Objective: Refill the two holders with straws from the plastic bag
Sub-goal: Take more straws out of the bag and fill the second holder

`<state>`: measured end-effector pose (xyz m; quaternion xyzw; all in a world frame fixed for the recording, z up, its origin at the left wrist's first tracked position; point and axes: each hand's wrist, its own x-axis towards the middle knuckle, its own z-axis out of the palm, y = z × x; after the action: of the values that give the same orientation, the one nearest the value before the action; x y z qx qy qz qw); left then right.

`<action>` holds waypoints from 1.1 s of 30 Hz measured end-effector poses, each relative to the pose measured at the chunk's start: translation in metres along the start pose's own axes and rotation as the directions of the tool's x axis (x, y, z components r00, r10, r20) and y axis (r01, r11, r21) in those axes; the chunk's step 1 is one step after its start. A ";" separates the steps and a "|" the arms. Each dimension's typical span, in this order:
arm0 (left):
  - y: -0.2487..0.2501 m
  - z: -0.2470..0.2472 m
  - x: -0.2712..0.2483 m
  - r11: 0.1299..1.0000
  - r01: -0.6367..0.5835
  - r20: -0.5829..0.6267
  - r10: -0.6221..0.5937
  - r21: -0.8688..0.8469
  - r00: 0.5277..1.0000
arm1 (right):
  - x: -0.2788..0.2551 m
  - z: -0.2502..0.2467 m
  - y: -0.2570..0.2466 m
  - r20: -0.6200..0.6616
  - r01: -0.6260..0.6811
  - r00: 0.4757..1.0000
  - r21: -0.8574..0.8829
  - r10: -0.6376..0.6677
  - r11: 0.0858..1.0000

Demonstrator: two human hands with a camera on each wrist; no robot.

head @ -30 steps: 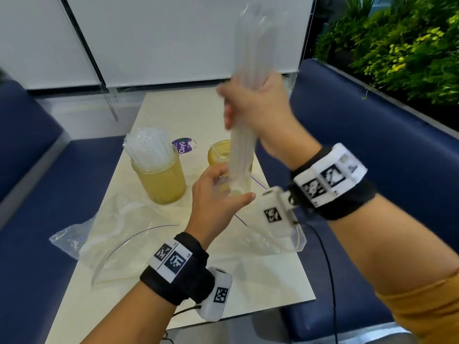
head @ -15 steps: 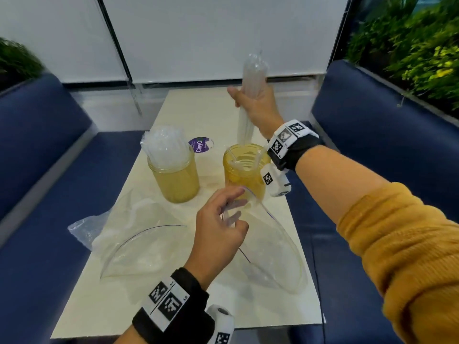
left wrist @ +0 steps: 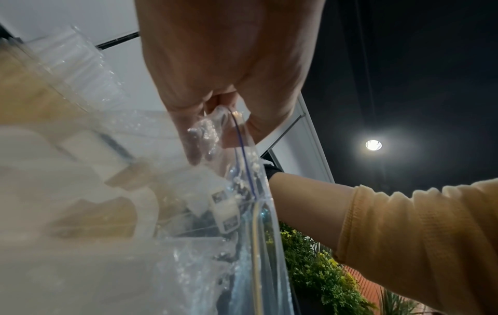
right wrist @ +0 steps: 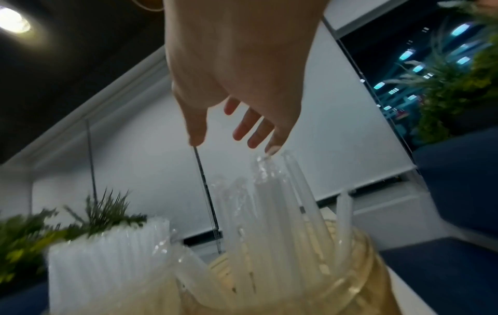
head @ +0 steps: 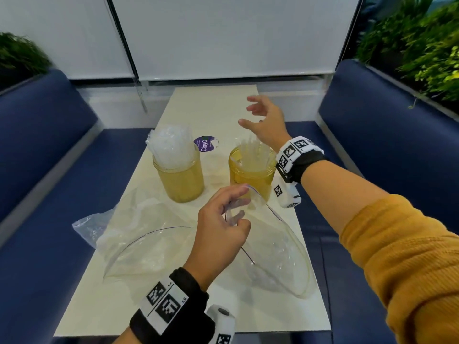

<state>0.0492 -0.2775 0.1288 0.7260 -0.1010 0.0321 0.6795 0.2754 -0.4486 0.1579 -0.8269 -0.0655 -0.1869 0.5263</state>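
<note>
My right hand point(right wrist: 237, 70) hangs above the round amber translucent plastic holder point(right wrist: 337, 283), fingers point(right wrist: 243, 127) spread and loosely straight, gripping nothing. In that holder stand long clear-wrapped white straws point(right wrist: 272, 213), loose and fanned out; my little fingertip is just above the tallest wrapper tip, and I cannot tell if it touches. Left of the holder sits a dense packed bundle of white straws point(right wrist: 105, 262) in its own jar, just beside it. Behind that bundle, green plant fronds point(right wrist: 102, 215) show blurred.
</note>
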 end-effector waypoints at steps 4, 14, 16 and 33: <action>0.000 -0.002 0.006 1.000 0.000 0.020 0.000 0.008 1.000 | -0.009 0.000 0.007 0.372 0.074 0.917 -0.514 0.145 0.855; -0.001 0.011 0.021 0.999 -0.002 0.101 -0.002 0.045 0.995 | -0.089 -0.060 -0.099 0.471 0.071 0.879 -0.272 0.068 0.960; -0.001 0.017 0.023 0.998 -0.013 0.114 0.006 0.063 0.994 | -0.111 -0.068 -0.101 0.639 -0.069 0.724 -0.304 0.258 0.950; -0.016 0.039 -0.002 0.981 -0.057 0.274 0.005 0.184 0.962 | -0.217 -0.021 -0.005 0.325 0.136 0.774 -0.924 0.544 0.358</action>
<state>0.0463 -0.3152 0.1096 0.7835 -0.2013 -0.0479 0.5859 0.0690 -0.4461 0.0882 -0.9880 0.0008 0.1466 -0.0487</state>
